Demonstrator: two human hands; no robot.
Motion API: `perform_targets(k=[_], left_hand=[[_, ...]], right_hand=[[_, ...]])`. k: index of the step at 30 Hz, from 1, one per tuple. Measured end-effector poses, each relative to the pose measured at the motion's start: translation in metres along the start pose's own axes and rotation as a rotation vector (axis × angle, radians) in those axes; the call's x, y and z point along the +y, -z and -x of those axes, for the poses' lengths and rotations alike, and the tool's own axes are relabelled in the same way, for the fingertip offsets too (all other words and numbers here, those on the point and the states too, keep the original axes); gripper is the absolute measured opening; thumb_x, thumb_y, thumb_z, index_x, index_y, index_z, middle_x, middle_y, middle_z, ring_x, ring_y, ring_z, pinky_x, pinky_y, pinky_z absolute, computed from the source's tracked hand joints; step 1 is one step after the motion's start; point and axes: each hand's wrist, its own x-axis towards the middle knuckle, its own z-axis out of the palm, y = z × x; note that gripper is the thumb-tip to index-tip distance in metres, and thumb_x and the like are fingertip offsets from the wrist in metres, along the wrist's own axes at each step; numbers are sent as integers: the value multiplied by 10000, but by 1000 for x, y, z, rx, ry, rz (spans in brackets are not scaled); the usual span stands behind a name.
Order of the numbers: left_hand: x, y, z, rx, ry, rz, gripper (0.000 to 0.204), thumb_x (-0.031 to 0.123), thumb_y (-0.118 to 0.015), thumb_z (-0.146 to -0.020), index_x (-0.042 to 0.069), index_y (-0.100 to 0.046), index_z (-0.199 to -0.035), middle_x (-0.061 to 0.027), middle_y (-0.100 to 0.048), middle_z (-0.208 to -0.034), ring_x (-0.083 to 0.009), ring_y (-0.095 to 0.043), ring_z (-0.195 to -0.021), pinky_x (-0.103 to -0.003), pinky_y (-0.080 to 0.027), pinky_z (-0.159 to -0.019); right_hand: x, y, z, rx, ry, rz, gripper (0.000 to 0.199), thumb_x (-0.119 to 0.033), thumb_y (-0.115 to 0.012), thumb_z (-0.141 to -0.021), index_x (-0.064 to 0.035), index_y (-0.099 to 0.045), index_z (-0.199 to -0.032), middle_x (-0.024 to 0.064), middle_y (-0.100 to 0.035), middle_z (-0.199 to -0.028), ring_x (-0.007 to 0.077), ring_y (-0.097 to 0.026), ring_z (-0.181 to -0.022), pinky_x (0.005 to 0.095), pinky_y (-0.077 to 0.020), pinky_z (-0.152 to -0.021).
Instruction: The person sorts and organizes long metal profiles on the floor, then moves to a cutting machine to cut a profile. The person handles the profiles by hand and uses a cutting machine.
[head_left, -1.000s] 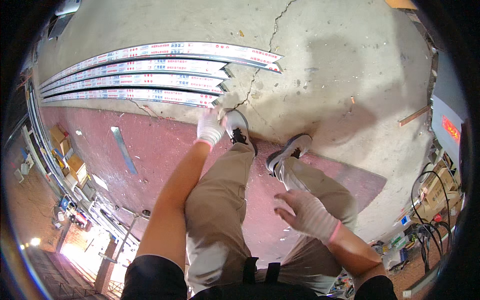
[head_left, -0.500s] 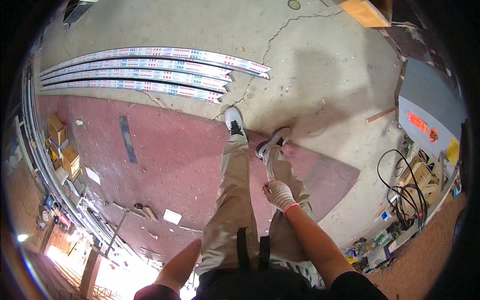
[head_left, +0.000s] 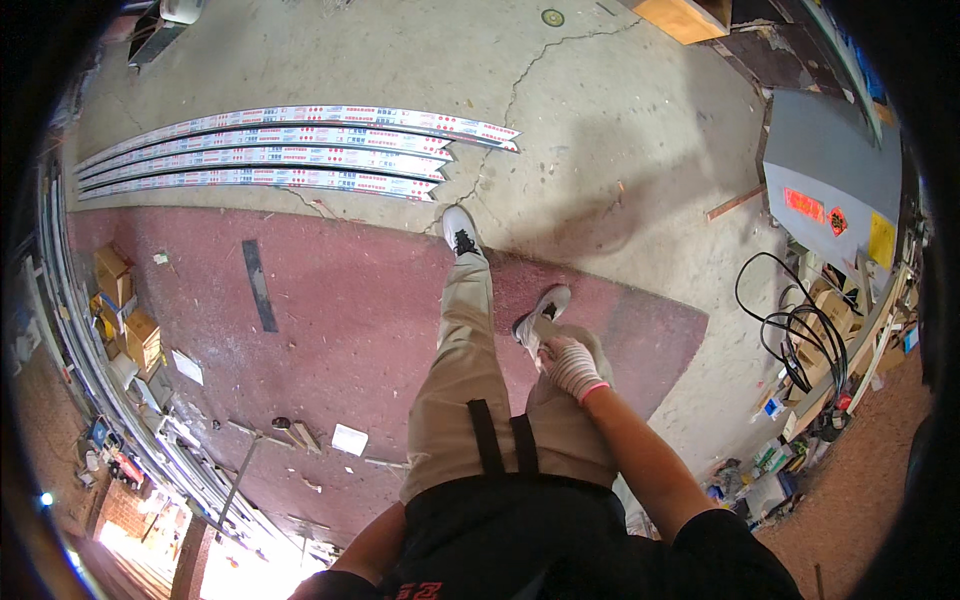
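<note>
Because the person is walking, the right hand swings in front of the right thigh, just above the right shoe. It wears a white glove and holds nothing; its fingers look curled in loosely. The left hand is hidden behind the body, so I cannot tell its grip. Long printed strips lie side by side on the concrete floor ahead.

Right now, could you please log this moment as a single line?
right hand: gloved, empty, by right thigh | left hand: out of view | stance: walking on red floor patch | ahead: four long strips on concrete
</note>
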Motion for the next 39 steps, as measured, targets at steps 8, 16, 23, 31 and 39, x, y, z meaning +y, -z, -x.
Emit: perform_targets(k=[8,16,23,31,39], left_hand=[[40,-41,-41,86,-39,-219,405,331,-599,-925,74,-716,-1215,-203,-730,-1123,-270,-706,-1012,-384,-533,-898],[48,-79,-5,54,-49,-583,414,344,-599,-924,78,-715,-1219,-199,-729,-1132,-278,-705,-1023,-389,-533,-903],[10,-82,69,-17,-49,-735,421,355,-600,-924,81,-714,-1223,-196,-728,-1140,-285,-704,-1032,-392,-533,-908],[-118,-82,120,-149,-133,-678,430,367,-601,-923,85,-714,-1227,-192,-727,-1150,-293,-704,-1043,-397,-533,-913],[-316,-53,164,-303,-248,-442,439,379,-601,-922,89,-713,-1231,-188,-726,-1159,-301,-703,-1053,-401,-533,-918]], right_hand=[[49,-49,52,8,94,-67,231,-275,-646,-914,-62,-728,-952,233,-710,-947,432,-668,-954,495,-529,-875],[144,-36,136,406,22,-234,326,-333,-593,-935,-59,-718,-1062,232,-695,-1101,429,-652,-1038,508,-519,-932],[196,-58,215,188,-82,-40,346,-343,-543,-937,-81,-736,-1056,210,-707,-1073,424,-653,-1048,511,-521,-930],[132,-36,285,-121,69,265,338,-306,-511,-913,-105,-759,-1027,202,-720,-1061,438,-669,-1018,498,-537,-894],[68,-68,305,-654,2,82,349,-289,-553,-914,-137,-741,-1165,185,-726,-1130,406,-670,-1083,454,-536,-911]])
